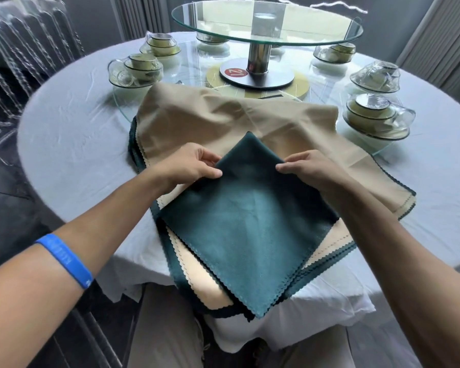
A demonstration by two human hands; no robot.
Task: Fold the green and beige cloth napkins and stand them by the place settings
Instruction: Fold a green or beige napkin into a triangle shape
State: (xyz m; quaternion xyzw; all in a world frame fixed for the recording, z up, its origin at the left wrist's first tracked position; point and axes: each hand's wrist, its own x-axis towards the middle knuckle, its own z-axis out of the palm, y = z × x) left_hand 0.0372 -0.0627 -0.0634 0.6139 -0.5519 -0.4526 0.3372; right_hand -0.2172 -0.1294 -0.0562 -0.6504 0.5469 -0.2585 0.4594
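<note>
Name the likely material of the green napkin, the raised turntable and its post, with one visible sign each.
Green napkin: woven cloth, matte; it folds softly, scalloped stitched edge. Raised turntable: clear glass; things show through, greenish rim. Post: probably polished steel; mirror-like reflections.

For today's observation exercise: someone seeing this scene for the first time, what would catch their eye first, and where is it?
Front and centre, a green napkin lies on a stack of napkins, its far edges pinched by the left hand and right hand. A spread beige napkin lies just behind it. Farther back a raised glass turntable stands mid-table.
</note>
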